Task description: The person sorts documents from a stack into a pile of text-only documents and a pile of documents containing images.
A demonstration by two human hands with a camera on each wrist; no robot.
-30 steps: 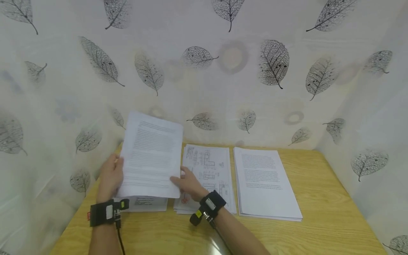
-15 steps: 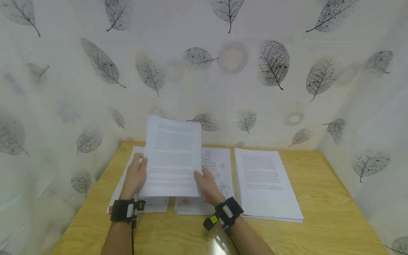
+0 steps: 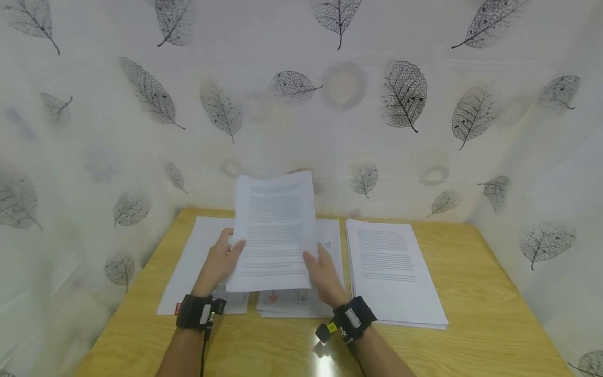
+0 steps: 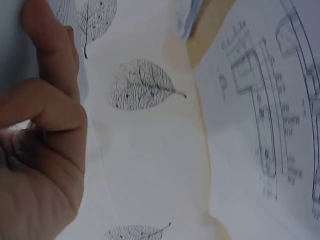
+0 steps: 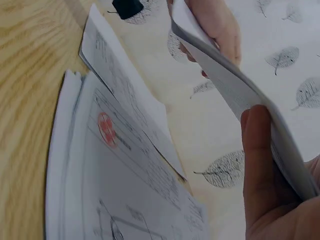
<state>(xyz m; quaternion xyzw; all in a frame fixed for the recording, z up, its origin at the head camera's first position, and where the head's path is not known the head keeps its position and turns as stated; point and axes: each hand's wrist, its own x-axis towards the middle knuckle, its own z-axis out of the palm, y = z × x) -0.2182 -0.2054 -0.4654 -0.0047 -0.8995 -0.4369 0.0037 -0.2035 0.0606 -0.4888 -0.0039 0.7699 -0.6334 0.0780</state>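
A small sheaf of printed paper (image 3: 275, 235) is held up over the table, tilted toward the head camera. My left hand (image 3: 220, 264) grips its left edge, thumb on the printed face. On the opposite edge my right hand (image 3: 325, 275) pinches the sheaf between thumb and fingers; the right wrist view shows the bundle's thickness beside those fingers (image 5: 257, 155). Beneath it lies a stack of technical drawings (image 5: 135, 165) with a red stamp, mostly covered in the head view. Another paper pile (image 3: 188, 272) lies to the left, partly behind my left hand.
A third stack of printed text pages (image 3: 391, 272) lies on the right of the wooden table (image 3: 485, 303). Behind and at both sides hangs a white curtain (image 3: 348, 131) with leaf prints. Black straps with cables (image 3: 355, 319) sit on my wrists.
Both hands have carried the sheaf rightward, from over the left pile to over the middle drawings. It has turned slightly, and the left pile shows more.
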